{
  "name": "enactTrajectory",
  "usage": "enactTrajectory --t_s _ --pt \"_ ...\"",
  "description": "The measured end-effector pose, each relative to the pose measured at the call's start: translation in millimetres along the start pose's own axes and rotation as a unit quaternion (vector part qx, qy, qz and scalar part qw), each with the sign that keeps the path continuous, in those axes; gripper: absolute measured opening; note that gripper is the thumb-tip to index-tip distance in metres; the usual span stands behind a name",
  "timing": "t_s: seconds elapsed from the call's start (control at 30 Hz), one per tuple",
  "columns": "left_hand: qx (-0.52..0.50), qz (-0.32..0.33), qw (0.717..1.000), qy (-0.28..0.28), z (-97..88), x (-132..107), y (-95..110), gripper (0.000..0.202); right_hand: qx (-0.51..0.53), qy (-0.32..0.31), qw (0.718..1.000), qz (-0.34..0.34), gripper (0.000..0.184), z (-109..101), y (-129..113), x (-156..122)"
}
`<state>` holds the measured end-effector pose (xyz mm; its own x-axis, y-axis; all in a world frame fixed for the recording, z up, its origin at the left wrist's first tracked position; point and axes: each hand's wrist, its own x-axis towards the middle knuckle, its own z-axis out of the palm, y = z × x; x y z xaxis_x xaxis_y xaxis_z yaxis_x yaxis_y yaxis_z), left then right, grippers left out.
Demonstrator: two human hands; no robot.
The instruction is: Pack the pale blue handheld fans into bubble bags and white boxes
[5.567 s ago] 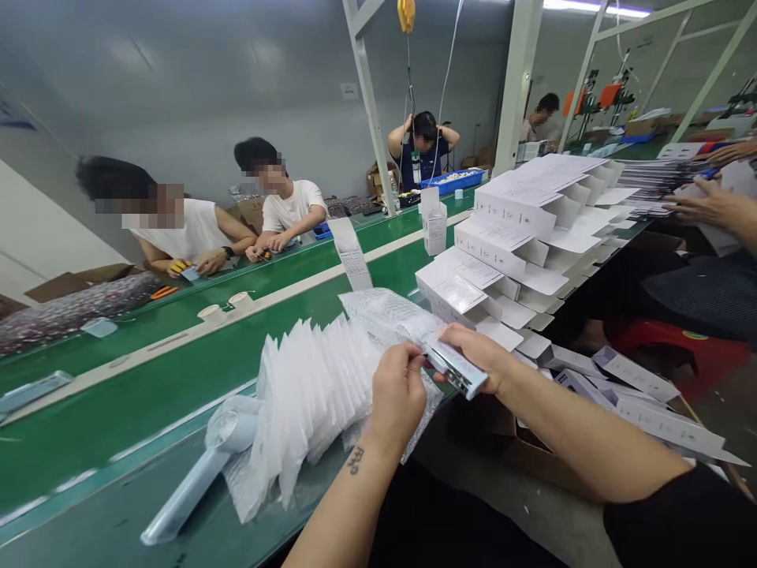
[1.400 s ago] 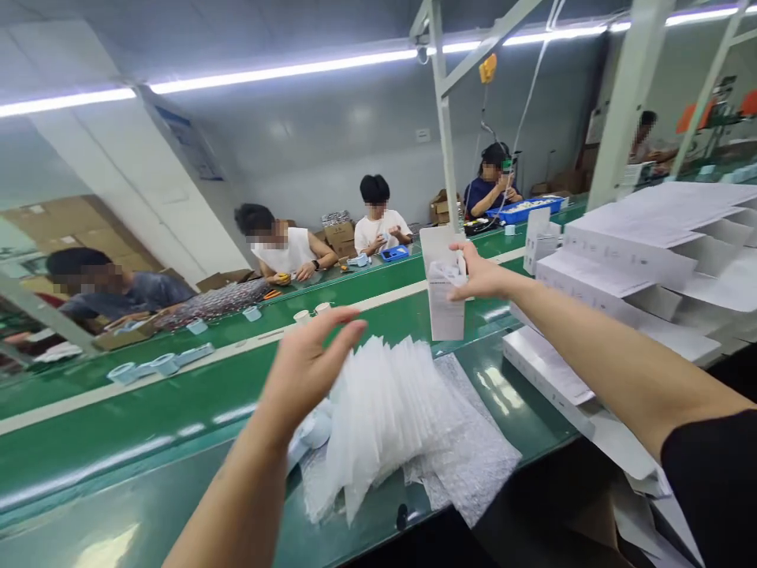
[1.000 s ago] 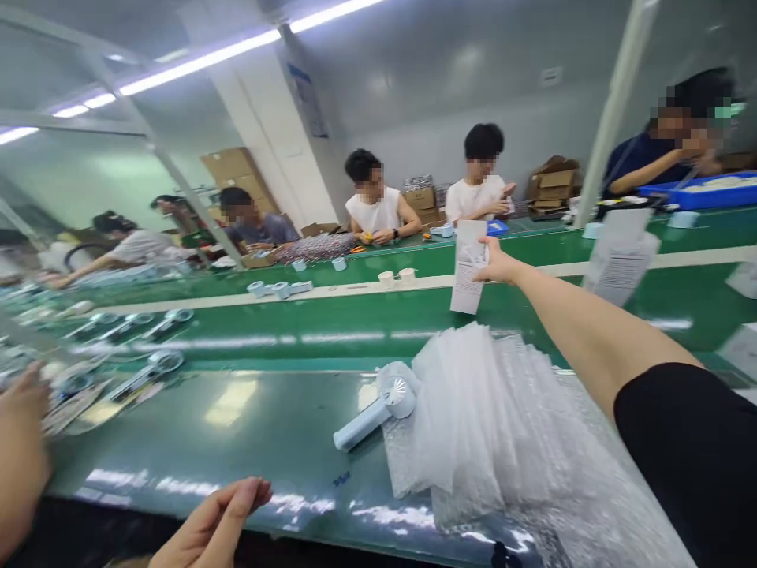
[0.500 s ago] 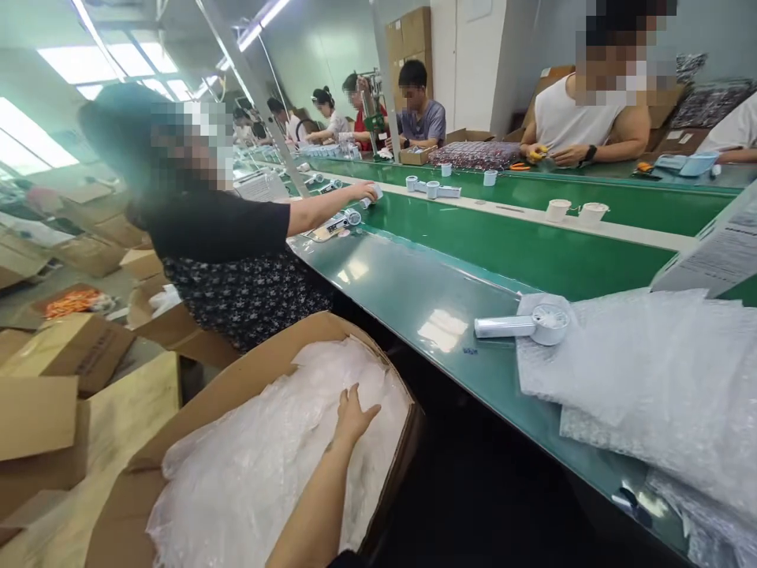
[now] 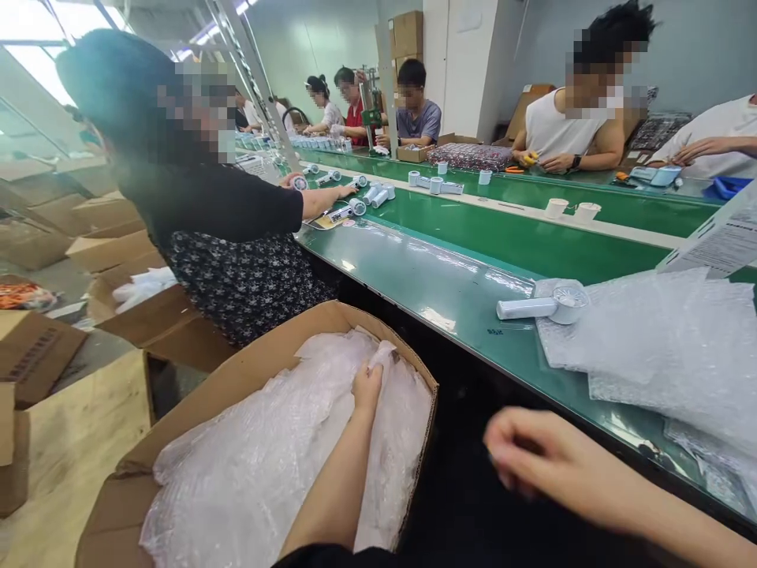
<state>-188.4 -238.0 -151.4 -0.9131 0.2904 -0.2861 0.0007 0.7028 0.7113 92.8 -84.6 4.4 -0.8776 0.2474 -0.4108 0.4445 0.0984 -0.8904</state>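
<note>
Left hand (image 5: pixel 367 383) grips a translucent white bubble-wrap pouch (image 5: pixel 385 355)

From where I stand, the person's left arm reaches down into a large open box of brown cardboard (image 5: pixel 112 513), filled with a loose heap of translucent plastic pouches (image 5: pixel 254 465). The left fingers are clenched on the upper edge of one pouch — it lies at the heap's far end, near the box's rim on the counter side. The right hand (image 5: pixel 532 454) hangs in the air between the box and the glossy green counter (image 5: pixel 467 315), its fingers bent inward and blurred; I can't tell whether the tips meet.

On the counter, a pale-blue handheld fan with a round head (image 5: pixel 547 306) lies on its side, its head over the left edge of a spread pile of bubble-wrap pouches (image 5: pixel 668 339). Behind that pile, a white printed carton (image 5: pixel 718 237) leans at the picture's right edge. Farther along — to the left — a co-worker in a black top (image 5: pixel 225 197) stretches an arm towards more fans (image 5: pixel 378 195) on the green conveyor belt (image 5: pixel 520 237).
</note>
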Motion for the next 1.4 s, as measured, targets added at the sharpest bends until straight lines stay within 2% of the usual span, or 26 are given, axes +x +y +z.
enactTrajectory --t_s 0.03,0.07,0.1,0.13,0.17,0.2,0.23,0.3,0.37,0.47,0.57,0.63,0.7,0.77,0.83,0.9,0.93,1.0,1.03,1.07,1.1,1.17,1.27,1.33,1.4 --pt "-0.033 0.02 0.999 -0.001 -12.1 -10 2 0.034 0.004 0.007 1.0 -0.01 0.027 16 -4 31" --pt "-0.06 0.038 0.997 -0.004 -23.9 -22 4 0.033 0.008 0.065 0.997 -0.051 0.038 31 -8 61" --pt "-0.09 0.055 0.994 -0.013 -35.0 -35 6 0.032 -0.009 0.107 0.99 -0.095 0.056 43 -11 89" --pt "-0.126 0.071 0.989 -0.027 -45.4 -49 8 0.032 -0.036 0.116 0.983 -0.135 0.074 53 -14 113" --pt "-0.168 0.087 0.981 -0.044 -54.8 -62 10 0.032 -0.066 0.098 0.978 -0.175 0.082 60 -17 131" --pt "-0.215 0.1 0.97 -0.059 -63.5 -76 11 0.033 -0.087 0.062 0.972 -0.211 0.078 66 -20 145" --pt "-0.262 0.111 0.956 -0.07 -71.1 -88 12 0.035 -0.096 0.021 0.967 -0.236 0.065 71 -22 153" --pt "-0.333 0.118 0.933 -0.067 -82.9 -109 10 0.044 -0.071 -0.022 0.965 -0.252 0.037 80 -26 159" --pt "-0.358 0.106 0.927 -0.032 -87.9 -125 3 0.05 -0.013 0.0 0.971 -0.24 0.037 91 -27 156" --pt "-0.358 0.085 0.93 0.007 -80.1 -137 -15 0.054 0.115 0.043 0.973 -0.194 0.035 110 -24 152" --pt "-0.29 0.071 0.954 0.003 -63.8 -136 -40 0.04 0.213 0.088 0.962 -0.145 0.036 129 -22 159" --pt "-0.243 0.055 0.968 0.011 -58.7 -131 -57 0.021 0.221 0.123 0.957 -0.142 0.038 135 -23 168" --pt "-0.221 0.033 0.974 0.028 -63.3 -126 -71 0.009 0.212 0.135 0.956 -0.153 0.04 135 -25 176" --pt "-0.206 0.017 0.977 0.047 -77.1 -121 -75 0.015 0.2 0.119 0.958 -0.167 0.041 131 -28 179" --pt "-0.227 0.032 0.971 0.062 -96.1 -116 -67 0.035 0.185 0.072 0.963 -0.18 0.041 128 -31 177" --pt "-0.311 0.059 0.948 0.046 -115.0 -111 -47 0.054 0.165 -0.015 0.966 -0.199 0.04 126 -37 171" --pt "-0.359 0.067 0.931 0.013 -122.8 -109 -35 0.06 0.154 -0.064 0.962 -0.216 0.038 125 -40 168" --pt "-0.419 0.07 0.9 -0.093 -132.8 -106 -10 0.062 0.132 -0.133 0.949 -0.255 0.036 121 -47 162" --pt "-0.419 0.074 0.894 -0.141 -134.5 -106 1 0.057 0.123 -0.139 0.944 -0.271 0.035 118 -51 160" --pt "-0.409 0.085 0.893 -0.167 -134.0 -107 10 0.052 0.123 -0.124 0.943 -0.284 0.034 115 -54 157" --pt "-0.402 0.102 0.895 -0.164 -131.6 -109 19 0.047 0.133 -0.093 0.944 -0.288 0.036 111 -57 154" --pt "-0.404 0.136 0.898 -0.106 -122.9 -114 33 0.042 0.174 -0.05 0.944 -0.277 0.042 104 -61 148" --pt "-0.406 0.182 0.896 -0.008 -108.9 -123 54 0.04 0.202 -0.04 0.944 -0.256 0.052 98 -70 135" --pt "-0.363 0.23 0.9 0.077 -105.6 -130 67 0.037 0.154 -0.013 0.948 -0.279 0.043 93 -79 127" --pt "-0.288 0.285 0.895 0.187 -110.1 -135 77 0.033 0.087 0.067 0.941 -0.319 0.03 85 -88 119"
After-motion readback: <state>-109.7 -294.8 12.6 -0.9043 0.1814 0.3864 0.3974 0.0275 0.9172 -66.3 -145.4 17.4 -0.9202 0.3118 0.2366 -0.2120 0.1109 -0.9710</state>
